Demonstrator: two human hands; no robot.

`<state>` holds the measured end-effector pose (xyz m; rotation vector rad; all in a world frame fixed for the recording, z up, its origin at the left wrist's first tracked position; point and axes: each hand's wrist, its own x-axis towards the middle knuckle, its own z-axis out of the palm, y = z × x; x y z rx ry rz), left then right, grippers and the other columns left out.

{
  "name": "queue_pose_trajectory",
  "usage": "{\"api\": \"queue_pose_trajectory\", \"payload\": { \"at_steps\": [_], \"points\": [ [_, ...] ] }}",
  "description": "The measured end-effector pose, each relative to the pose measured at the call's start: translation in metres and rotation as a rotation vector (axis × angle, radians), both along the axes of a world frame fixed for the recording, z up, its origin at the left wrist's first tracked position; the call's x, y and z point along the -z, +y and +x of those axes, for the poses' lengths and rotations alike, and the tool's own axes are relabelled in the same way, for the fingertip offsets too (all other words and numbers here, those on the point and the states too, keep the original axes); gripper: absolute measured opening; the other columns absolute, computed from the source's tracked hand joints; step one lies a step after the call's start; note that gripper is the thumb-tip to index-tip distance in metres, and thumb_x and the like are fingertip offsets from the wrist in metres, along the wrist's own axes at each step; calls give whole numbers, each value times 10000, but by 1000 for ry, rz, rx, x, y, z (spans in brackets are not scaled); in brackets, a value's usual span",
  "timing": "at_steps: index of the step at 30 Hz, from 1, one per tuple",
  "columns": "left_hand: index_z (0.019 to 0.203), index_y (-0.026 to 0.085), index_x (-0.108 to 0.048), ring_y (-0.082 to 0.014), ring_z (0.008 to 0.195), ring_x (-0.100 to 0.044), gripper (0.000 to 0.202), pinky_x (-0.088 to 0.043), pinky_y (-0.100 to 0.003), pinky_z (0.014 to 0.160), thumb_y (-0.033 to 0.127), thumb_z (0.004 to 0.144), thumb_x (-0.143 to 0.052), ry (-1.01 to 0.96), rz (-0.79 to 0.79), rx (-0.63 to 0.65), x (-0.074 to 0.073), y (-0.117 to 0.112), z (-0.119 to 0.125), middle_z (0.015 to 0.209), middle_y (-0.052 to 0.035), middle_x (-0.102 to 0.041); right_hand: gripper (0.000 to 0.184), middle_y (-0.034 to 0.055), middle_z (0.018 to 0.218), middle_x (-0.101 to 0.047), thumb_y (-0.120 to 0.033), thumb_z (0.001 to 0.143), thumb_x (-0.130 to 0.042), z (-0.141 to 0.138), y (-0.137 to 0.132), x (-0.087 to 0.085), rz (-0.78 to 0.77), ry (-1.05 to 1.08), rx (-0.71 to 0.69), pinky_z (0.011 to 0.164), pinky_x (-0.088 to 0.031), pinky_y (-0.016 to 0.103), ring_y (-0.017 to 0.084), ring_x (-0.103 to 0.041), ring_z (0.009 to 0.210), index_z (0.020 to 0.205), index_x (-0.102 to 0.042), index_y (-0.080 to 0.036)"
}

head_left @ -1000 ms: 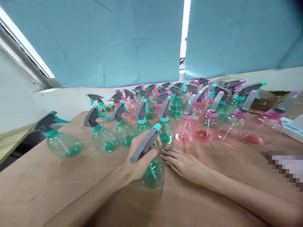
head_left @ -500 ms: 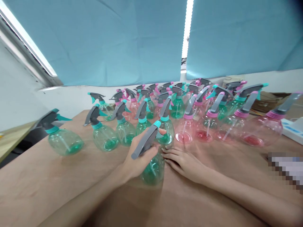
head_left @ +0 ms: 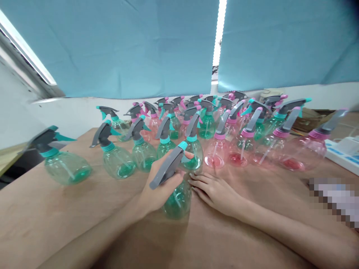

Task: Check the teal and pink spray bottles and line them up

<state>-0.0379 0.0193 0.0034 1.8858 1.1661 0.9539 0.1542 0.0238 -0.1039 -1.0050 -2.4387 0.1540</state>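
My left hand (head_left: pixel 158 188) is wrapped round the neck of a green spray bottle (head_left: pixel 177 200) with a grey trigger head and teal collar; the bottle stands on the brown table (head_left: pixel 84 220) just in front of me. My right hand (head_left: pixel 215 190) lies flat on the table beside that bottle, fingers stretched out and fingertips close to its body, holding nothing. Behind both hands stand rows of green spray bottles (head_left: pixel 117 160) on the left and pink spray bottles (head_left: pixel 244 149) on the right.
One green bottle (head_left: pixel 63 166) stands apart at the far left near the table edge. A white power strip (head_left: pixel 343 149) and a cardboard box (head_left: pixel 311 119) sit at the right. Blue curtains (head_left: pixel 126 48) hang behind the table. A blurred patch (head_left: pixel 333 200) lies at the right.
Both hands and the held bottle stay nearly as they were; the view has drifted slightly, shifting everything a little left and up.
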Motion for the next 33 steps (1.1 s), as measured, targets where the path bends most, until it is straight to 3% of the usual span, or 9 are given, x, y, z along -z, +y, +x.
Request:
{"api": "queue_pose_trajectory", "payload": {
  "at_steps": [10, 18, 27, 33],
  "points": [
    [1082, 267, -587, -144, 512, -480, 338, -359, -254, 504, 171, 772, -494, 21, 0, -5, 0, 0, -1, 582, 55, -491, 277, 94, 1153, -671, -184, 946, -456, -1, -1, -1, 8, -8, 45, 924, -496, 440, 245, -597, 1088, 1164, -625, -177],
    [1167, 283, -571, -128, 475, -433, 439, -358, -246, 509, 156, 753, -496, -37, -30, 36, -1, 1, 1, 559, 69, -459, 282, 89, 1156, -667, -183, 944, -452, 1, 1, -1, -18, 17, 26, 921, -494, 437, 238, -597, 1078, 1172, -618, -185],
    [1177, 293, -584, -162, 599, -559, 447, -392, -249, 533, 125, 769, -508, -11, -14, -1, 6, 3, -3, 617, 46, -555, 286, 83, 1165, -661, -186, 944, -458, 2, 1, 0, -38, 28, 24, 932, -485, 430, 236, -585, 1099, 1183, -614, -190],
    [1137, 266, -611, -155, 619, -551, 377, -410, -261, 563, 156, 787, -525, -82, 10, 50, 14, 7, -5, 712, 22, -605, 287, 87, 1142, -672, -190, 944, -453, 2, 1, -1, -30, 38, 24, 904, -502, 435, 238, -600, 1074, 1180, -617, -198]
  ]
}}
